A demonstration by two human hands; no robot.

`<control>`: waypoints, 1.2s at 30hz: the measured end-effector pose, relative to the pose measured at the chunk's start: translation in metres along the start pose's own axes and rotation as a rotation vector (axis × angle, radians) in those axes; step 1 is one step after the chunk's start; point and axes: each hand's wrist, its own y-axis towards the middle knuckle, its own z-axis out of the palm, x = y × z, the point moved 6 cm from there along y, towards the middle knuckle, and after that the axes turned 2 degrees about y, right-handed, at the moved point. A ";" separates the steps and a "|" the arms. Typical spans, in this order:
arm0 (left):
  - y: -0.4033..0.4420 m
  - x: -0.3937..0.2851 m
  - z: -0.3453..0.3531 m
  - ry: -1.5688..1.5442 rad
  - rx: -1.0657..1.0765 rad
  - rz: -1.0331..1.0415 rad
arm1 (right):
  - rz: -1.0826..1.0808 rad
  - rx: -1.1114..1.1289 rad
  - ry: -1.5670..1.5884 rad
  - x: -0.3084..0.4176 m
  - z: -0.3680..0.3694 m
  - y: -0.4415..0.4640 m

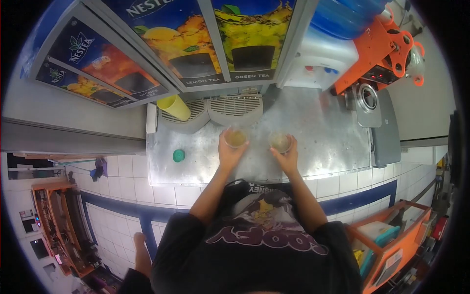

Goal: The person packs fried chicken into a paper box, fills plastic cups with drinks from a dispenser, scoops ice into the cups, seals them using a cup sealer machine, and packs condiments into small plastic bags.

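Note:
On the metal counter (313, 132), my left hand (230, 152) is wrapped round a clear cup (236, 137) with a pale drink inside. To its right, my right hand (288, 157) grips a second clear cup (280, 142), also with something pale in it. The two cups stand apart, in front of the grey drip trays (235, 109) of the drink dispenser (196, 68). A yellow cup (175, 107) leans on the left drip tray. A small green lid-like object (178, 156) lies to the left of my left hand.
At the back right is an orange machine (367, 54) with a metal part and a grey bin-like box (387, 130) below it. A white water dispenser (320, 59) with a blue bottle stands beside it. An orange cart (396, 259) is at the lower right. Another person's arm (142, 255) shows at lower left.

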 end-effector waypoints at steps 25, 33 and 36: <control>0.135 -0.128 0.033 0.005 -0.053 0.273 | 0.139 -0.280 0.118 0.005 -0.096 -0.118; 0.124 -0.110 0.039 -0.055 -0.067 0.340 | 0.133 -0.340 0.115 0.002 -0.110 -0.125; 0.133 -0.069 0.050 -0.017 -0.076 0.265 | 0.138 -0.336 0.119 -0.003 -0.111 -0.130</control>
